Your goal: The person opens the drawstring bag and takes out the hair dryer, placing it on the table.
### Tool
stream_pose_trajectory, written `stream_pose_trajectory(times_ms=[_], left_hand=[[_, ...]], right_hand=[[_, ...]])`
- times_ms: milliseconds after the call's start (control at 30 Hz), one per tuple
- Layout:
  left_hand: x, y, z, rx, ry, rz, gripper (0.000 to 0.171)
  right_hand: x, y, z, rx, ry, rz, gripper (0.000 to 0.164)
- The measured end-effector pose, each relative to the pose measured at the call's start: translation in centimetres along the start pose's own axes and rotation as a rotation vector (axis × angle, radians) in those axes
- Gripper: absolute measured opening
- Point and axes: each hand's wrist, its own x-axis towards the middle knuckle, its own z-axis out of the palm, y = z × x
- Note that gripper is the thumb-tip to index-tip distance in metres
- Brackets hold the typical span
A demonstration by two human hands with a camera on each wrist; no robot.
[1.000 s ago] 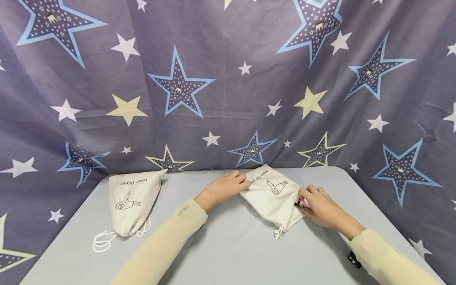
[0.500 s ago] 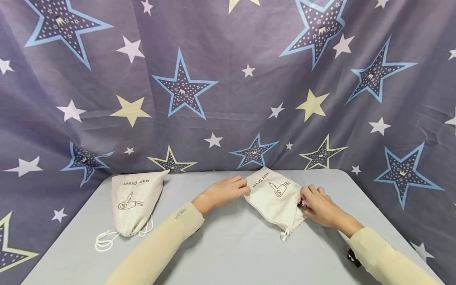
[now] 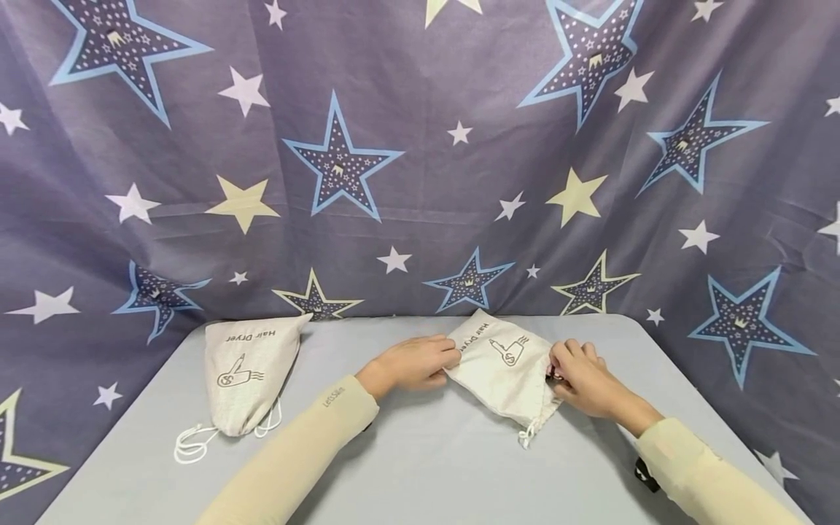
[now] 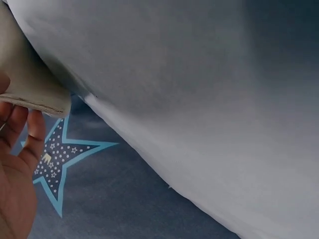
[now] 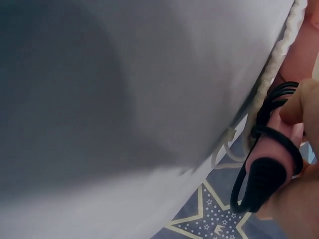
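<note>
A cream drawstring bag (image 3: 499, 375) printed "Hair Dryer" lies on the right side of the table, its mouth towards my right hand (image 3: 580, 375). That hand grips the pink handle of a hair dryer (image 5: 271, 150), which has a black cord wound round it. The dryer's other end goes into the bag mouth and is hidden by the cloth. My left hand (image 3: 420, 362) pinches the bag's closed end; in the left wrist view the thumb is above the cloth edge (image 4: 37, 102) and the fingers are beneath it.
A second "Hair Dryer" bag (image 3: 246, 386), filled out, lies at the left with its white drawstring (image 3: 192, 445) trailing on the table. The grey table (image 3: 446, 459) backs onto a purple star-patterned curtain (image 3: 420, 175).
The bag at the right has shifted slightly left over the last half second. My left hand has changed its hold on the bag's end. The right hand keeps the dryer handle in its grip.
</note>
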Motion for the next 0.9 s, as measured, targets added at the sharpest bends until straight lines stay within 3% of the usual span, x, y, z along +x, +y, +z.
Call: stream_pose_trajectory(times_ms=[433,767,900], left_hand=[[-1.0,0.1,-0.4,0.109,-0.05,-0.005,0.017],[-2.2,-0.8,-1.7,0.089,0.015,-0.023,0.021],[-1.7,-0.5,-2.2,0.084,-0.043,-0.028,0.024]], right_hand=[[-0.5,1.3,0.3,-0.049,0.019,-0.186,0.038],[-0.9,1.9,0.2,-0.064,0.057,-0.296,0.037],[-0.8,1.9,0.2,-0.038,0.05,-0.295,0.039]])
